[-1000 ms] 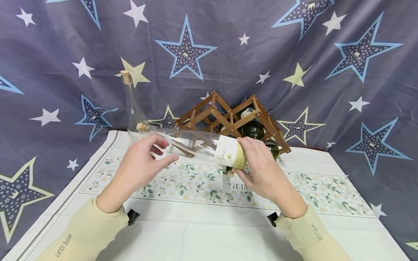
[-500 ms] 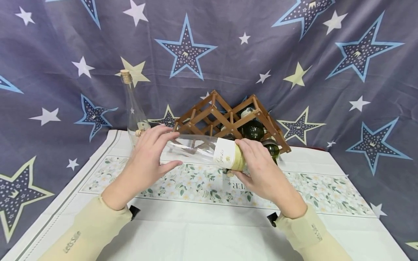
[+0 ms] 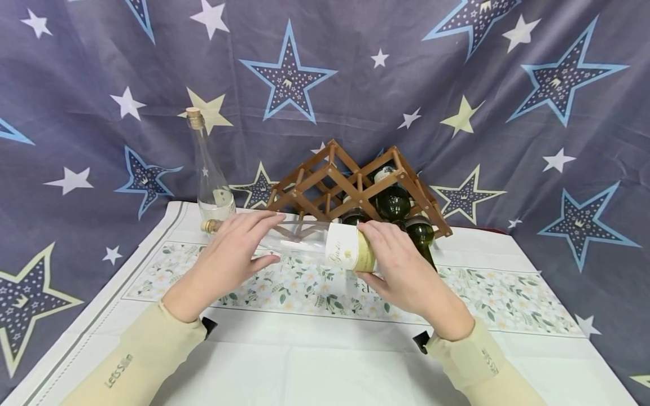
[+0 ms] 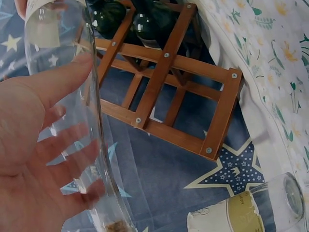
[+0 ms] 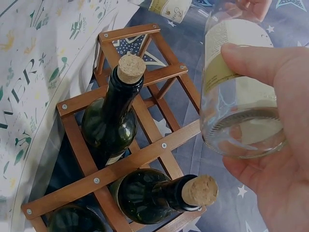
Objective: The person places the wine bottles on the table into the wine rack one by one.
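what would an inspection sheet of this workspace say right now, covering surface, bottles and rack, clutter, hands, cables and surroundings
Surface: white tablecloth with a printed floral band; light creases.
Job's things: corked clear glass bottle with a white-and-gold label, held sideways; brown wooden lattice rack with at least three dark green glass bottles; second corked clear glass bottle, standing at back left.
Clutter: nothing seen.
Hands: right hand grips the held bottle's base end; left hand curves round its neck side.
Cables: nothing seen.
Surroundings: grey fabric backdrop with printed stars, behind and at both sides.
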